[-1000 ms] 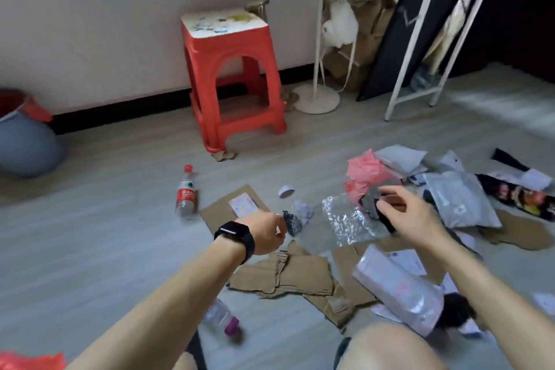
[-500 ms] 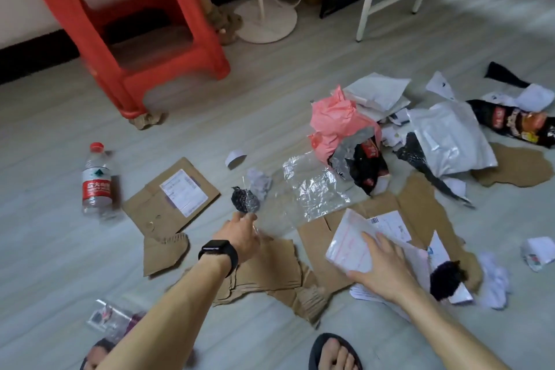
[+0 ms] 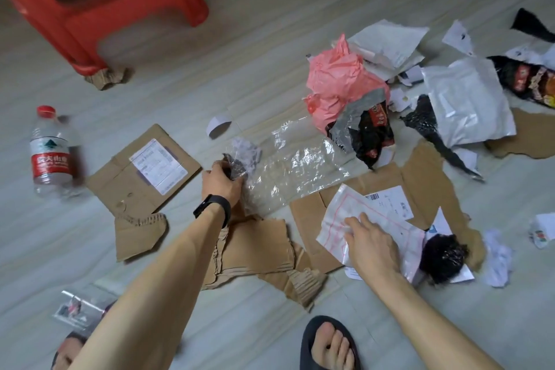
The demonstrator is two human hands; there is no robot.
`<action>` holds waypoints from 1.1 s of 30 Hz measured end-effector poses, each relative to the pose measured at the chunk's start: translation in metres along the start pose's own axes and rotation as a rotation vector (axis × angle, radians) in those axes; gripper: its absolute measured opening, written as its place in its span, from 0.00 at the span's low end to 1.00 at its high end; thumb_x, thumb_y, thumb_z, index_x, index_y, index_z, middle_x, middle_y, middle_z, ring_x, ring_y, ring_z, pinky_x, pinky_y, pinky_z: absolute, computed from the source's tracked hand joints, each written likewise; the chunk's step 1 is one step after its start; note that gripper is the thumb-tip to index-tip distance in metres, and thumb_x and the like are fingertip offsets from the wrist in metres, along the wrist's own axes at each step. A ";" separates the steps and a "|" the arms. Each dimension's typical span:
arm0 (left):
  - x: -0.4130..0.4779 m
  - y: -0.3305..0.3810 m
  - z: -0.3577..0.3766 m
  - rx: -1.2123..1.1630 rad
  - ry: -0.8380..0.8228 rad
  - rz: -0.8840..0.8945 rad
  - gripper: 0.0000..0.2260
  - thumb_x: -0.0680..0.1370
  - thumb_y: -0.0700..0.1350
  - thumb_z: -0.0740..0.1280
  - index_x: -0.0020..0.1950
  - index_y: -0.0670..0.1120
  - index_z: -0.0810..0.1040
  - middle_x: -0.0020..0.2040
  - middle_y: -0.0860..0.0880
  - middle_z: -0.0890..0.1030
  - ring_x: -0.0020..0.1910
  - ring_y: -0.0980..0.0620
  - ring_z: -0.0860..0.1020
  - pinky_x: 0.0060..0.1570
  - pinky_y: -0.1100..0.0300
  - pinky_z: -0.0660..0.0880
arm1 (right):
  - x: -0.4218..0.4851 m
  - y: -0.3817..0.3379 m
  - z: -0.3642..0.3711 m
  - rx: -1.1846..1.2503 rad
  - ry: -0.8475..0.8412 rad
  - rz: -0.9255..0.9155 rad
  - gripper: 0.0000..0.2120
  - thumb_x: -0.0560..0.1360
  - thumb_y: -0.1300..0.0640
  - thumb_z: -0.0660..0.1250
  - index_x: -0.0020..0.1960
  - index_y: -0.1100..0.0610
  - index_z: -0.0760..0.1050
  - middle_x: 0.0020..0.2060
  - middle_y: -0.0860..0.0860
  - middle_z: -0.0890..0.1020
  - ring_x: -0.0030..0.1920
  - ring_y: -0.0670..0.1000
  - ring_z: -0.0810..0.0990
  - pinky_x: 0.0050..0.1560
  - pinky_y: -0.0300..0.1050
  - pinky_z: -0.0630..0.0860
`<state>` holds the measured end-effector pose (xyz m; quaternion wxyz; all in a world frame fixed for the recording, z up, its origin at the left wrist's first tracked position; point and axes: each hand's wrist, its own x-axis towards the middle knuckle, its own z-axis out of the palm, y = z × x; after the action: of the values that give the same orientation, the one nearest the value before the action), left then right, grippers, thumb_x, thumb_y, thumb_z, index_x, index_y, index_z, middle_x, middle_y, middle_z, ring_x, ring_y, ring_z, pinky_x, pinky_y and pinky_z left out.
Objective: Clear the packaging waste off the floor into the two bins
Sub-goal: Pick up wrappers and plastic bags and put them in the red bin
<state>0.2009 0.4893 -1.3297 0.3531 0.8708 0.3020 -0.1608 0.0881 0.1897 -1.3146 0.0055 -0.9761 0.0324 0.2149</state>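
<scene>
Packaging waste lies scattered on the grey floor. My left hand (image 3: 220, 182), a black watch on its wrist, grips a small black crumpled plastic scrap (image 3: 235, 167) at the left edge of a clear plastic sheet (image 3: 300, 165). My right hand (image 3: 372, 246) rests with its fingers laid on a white plastic mailer with red lines (image 3: 339, 216), which lies over brown cardboard (image 3: 420, 177). Neither bin is in view.
A pink bag (image 3: 339, 81), a black snack wrapper (image 3: 372, 129), a silver-white mailer (image 3: 468, 99) and torn papers lie beyond. A water bottle (image 3: 51, 153) and labelled cardboard (image 3: 141, 171) lie left. Behind stands a red stool (image 3: 105, 3). My sandalled foot (image 3: 327, 345) is near.
The view has tipped down toward the floor. My left hand reached forward and closed on the black scrap. My right hand came back from the black wrapper onto the white mailer.
</scene>
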 end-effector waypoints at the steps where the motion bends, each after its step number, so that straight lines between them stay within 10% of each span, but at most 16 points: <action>1: 0.000 0.001 0.000 -0.017 0.002 0.014 0.17 0.75 0.47 0.74 0.62 0.47 0.77 0.59 0.45 0.79 0.56 0.44 0.79 0.57 0.56 0.75 | 0.001 -0.001 0.001 -0.006 -0.009 0.003 0.13 0.78 0.55 0.66 0.62 0.50 0.78 0.56 0.52 0.79 0.48 0.58 0.81 0.38 0.49 0.75; 9: -0.036 0.003 -0.052 -0.061 0.072 0.170 0.09 0.75 0.49 0.73 0.55 0.50 0.86 0.51 0.51 0.86 0.52 0.52 0.81 0.56 0.56 0.78 | 0.001 -0.003 -0.049 0.062 0.001 0.040 0.09 0.81 0.58 0.56 0.56 0.50 0.74 0.50 0.57 0.83 0.51 0.63 0.80 0.41 0.50 0.67; 19: -0.170 -0.044 -0.281 0.078 0.373 0.350 0.07 0.74 0.45 0.73 0.52 0.51 0.86 0.50 0.50 0.86 0.50 0.50 0.82 0.52 0.57 0.78 | -0.075 -0.169 -0.228 0.424 0.281 -0.495 0.08 0.78 0.49 0.63 0.55 0.45 0.80 0.45 0.54 0.86 0.46 0.61 0.83 0.41 0.51 0.79; 33: -0.395 -0.280 -0.515 0.047 0.763 0.002 0.05 0.72 0.46 0.74 0.45 0.56 0.86 0.39 0.56 0.83 0.45 0.53 0.82 0.49 0.61 0.77 | -0.294 -0.409 -0.340 0.326 0.438 -1.102 0.12 0.79 0.39 0.61 0.50 0.45 0.78 0.45 0.50 0.86 0.46 0.59 0.83 0.43 0.49 0.78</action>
<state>-0.2469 0.8524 -0.9199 0.1951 0.8762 0.4072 0.1684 -0.0090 0.6070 -0.8841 0.2582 -0.8572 -0.4443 -0.0330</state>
